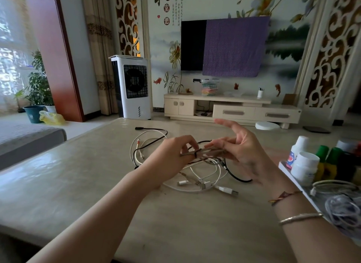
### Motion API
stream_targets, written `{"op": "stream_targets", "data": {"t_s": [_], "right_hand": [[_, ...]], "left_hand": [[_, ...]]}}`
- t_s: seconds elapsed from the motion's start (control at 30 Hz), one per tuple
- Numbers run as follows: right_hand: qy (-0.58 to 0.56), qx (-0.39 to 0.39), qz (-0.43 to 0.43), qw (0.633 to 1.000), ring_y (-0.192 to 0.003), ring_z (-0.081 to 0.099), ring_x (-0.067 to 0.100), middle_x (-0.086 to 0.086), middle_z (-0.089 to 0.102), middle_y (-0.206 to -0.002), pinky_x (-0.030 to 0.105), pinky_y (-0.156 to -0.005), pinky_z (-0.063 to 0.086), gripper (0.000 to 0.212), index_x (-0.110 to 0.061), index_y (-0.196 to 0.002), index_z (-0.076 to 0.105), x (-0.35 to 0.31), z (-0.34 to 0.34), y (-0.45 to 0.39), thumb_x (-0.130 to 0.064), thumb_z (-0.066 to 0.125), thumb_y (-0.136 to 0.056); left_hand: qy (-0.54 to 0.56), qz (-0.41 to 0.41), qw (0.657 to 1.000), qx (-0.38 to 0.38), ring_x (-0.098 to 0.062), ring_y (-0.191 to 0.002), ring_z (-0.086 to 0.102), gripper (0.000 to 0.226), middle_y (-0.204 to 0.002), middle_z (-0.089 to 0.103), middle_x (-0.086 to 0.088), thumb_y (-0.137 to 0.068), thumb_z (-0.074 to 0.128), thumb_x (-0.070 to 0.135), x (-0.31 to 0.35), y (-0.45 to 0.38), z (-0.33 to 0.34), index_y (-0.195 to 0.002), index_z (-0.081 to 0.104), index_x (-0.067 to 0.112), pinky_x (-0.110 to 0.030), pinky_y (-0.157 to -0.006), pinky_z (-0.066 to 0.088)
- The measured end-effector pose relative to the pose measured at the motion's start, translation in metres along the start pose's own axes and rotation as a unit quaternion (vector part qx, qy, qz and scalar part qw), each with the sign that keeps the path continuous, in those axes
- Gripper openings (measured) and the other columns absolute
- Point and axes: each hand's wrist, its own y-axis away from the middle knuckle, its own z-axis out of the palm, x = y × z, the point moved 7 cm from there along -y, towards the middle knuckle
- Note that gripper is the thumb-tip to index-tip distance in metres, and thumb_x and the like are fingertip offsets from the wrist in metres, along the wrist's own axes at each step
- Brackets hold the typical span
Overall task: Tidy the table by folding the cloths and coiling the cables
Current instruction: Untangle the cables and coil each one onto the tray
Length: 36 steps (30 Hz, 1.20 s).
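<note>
A tangle of white and black cables [203,176] lies in the middle of the beige table [78,174]. My left hand [172,155] grips one end of a small flattened bundle of grey cable [207,152], held just above the tangle. A thin black cable loops round that bundle near my left fingers. My right hand [244,149] is at the bundle's other end, thumb and lower fingers on it, index and middle fingers stretched up and apart. A black plug [139,128] lies at the far end of the tangle. No cloths are in sight on the table.
A tray [289,174] at the table's right edge holds white bottles [304,165], green-capped bottles [330,159] and coiled white cables [341,204]. Beyond the table stand a white air cooler [132,86], a TV cabinet [230,108] and a grey sofa edge [29,137] at the left.
</note>
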Motion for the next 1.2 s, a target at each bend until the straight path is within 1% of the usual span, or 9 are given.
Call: {"op": "stream_targets", "data": {"t_s": [0.2, 0.4, 0.6, 0.67, 0.77, 0.83, 0.93, 1.1, 1.2], "right_hand": [[-0.045, 0.082, 0.02, 0.995, -0.06, 0.068, 0.021, 0.014, 0.073, -0.077, 0.025, -0.059, 0.058, 0.034, -0.01, -0.119, 0.051, 0.007, -0.003, -0.003, 0.003, 0.059, -0.089], [0.004, 0.155, 0.018, 0.988, -0.054, 0.063, 0.009, 0.008, 0.066, -0.072, 0.017, -0.052, 0.049, 0.016, -0.008, -0.11, 0.05, 0.012, -0.007, -0.004, 0.001, 0.048, -0.097], [-0.031, 0.145, 0.023, 0.989, -0.08, 0.062, 0.018, 0.006, 0.057, -0.085, 0.034, -0.082, 0.052, 0.021, -0.012, -0.105, 0.051, 0.017, -0.004, -0.004, -0.025, 0.035, -0.104], [0.037, 0.11, 0.051, 0.992, -0.087, 0.061, 0.017, 0.006, 0.061, -0.093, 0.037, -0.087, 0.05, 0.03, -0.01, -0.112, 0.052, 0.02, -0.004, -0.003, -0.034, 0.036, -0.103], [0.167, -0.062, 0.082, 0.981, -0.101, 0.065, 0.008, -0.005, 0.071, -0.104, 0.035, -0.097, 0.048, 0.055, -0.023, -0.115, 0.057, 0.024, 0.02, 0.003, -0.065, 0.059, -0.08], [0.194, -0.135, 0.09, 0.968, -0.103, 0.067, 0.011, -0.001, 0.072, -0.105, 0.037, -0.099, 0.05, 0.05, -0.023, -0.111, 0.062, 0.029, 0.036, 0.007, -0.055, 0.073, -0.074], [0.164, -0.155, 0.064, 0.972, -0.085, 0.069, 0.014, 0.004, 0.073, -0.09, 0.032, -0.084, 0.056, 0.022, -0.015, -0.104, 0.069, 0.028, 0.042, 0.008, -0.026, 0.071, -0.084], [-0.049, -0.053, 0.072, 0.995, -0.065, 0.058, 0.01, 0.007, 0.066, -0.075, 0.018, -0.057, 0.048, 0.027, -0.007, -0.091, 0.075, 0.017, 0.026, 0.002, -0.027, 0.074, -0.073], [-0.051, -0.007, 0.089, 0.995, -0.062, 0.058, 0.008, 0.003, 0.066, -0.072, 0.019, -0.054, 0.045, 0.026, -0.007, -0.088, 0.072, 0.013, 0.026, 0.005, -0.029, 0.07, -0.075]], "left_hand": [[0.044, 0.039, 0.997, -0.047, -0.001, -0.047, 0.041, 0.03, -0.087, 0.058, 0.005, -0.092, 0.052, 0.0, 0.014, 0.003, 0.006, -0.113, 0.061, 0.019, -0.01, -0.045, 0.029], [0.122, 0.004, 0.99, -0.069, -0.005, -0.056, 0.047, 0.026, -0.092, 0.063, 0.008, -0.08, 0.06, 0.017, 0.015, 0.007, 0.009, -0.105, 0.064, 0.024, -0.014, -0.049, 0.037], [0.104, -0.005, 0.994, 0.041, -0.007, -0.052, 0.053, 0.011, -0.073, 0.065, 0.005, -0.09, 0.065, 0.023, 0.009, -0.005, -0.002, -0.085, 0.056, 0.019, -0.016, -0.05, 0.04], [0.192, -0.05, 0.978, 0.072, -0.008, -0.05, 0.049, 0.011, -0.069, 0.064, 0.004, -0.093, 0.059, 0.021, 0.0, -0.006, -0.01, -0.086, 0.053, 0.017, -0.021, -0.048, 0.043], [0.329, -0.095, 0.934, 0.105, -0.008, -0.055, 0.05, 0.012, -0.069, 0.063, 0.002, -0.095, 0.056, 0.023, -0.01, -0.004, -0.019, -0.093, 0.053, 0.012, -0.023, -0.053, 0.048], [0.407, -0.129, 0.897, 0.118, -0.009, -0.058, 0.052, 0.014, -0.071, 0.063, 0.001, -0.095, 0.057, 0.025, -0.016, -0.002, -0.021, -0.096, 0.055, 0.011, -0.024, -0.054, 0.05], [0.464, -0.173, 0.861, 0.116, -0.009, -0.056, 0.053, 0.018, -0.073, 0.061, -0.002, -0.094, 0.058, 0.027, -0.022, 0.003, -0.02, -0.097, 0.055, 0.01, -0.025, -0.053, 0.051], [0.495, -0.183, 0.846, 0.071, -0.015, -0.06, 0.056, 0.023, -0.074, 0.06, -0.007, -0.099, 0.05, 0.028, -0.014, 0.009, -0.01, -0.098, 0.054, 0.006, -0.033, -0.057, 0.056], [0.464, -0.175, 0.867, 0.044, -0.018, -0.067, 0.062, 0.022, -0.078, 0.062, -0.008, -0.102, 0.043, 0.026, 0.002, 0.011, 0.002, -0.099, 0.052, 0.006, -0.04, -0.062, 0.059]]}}
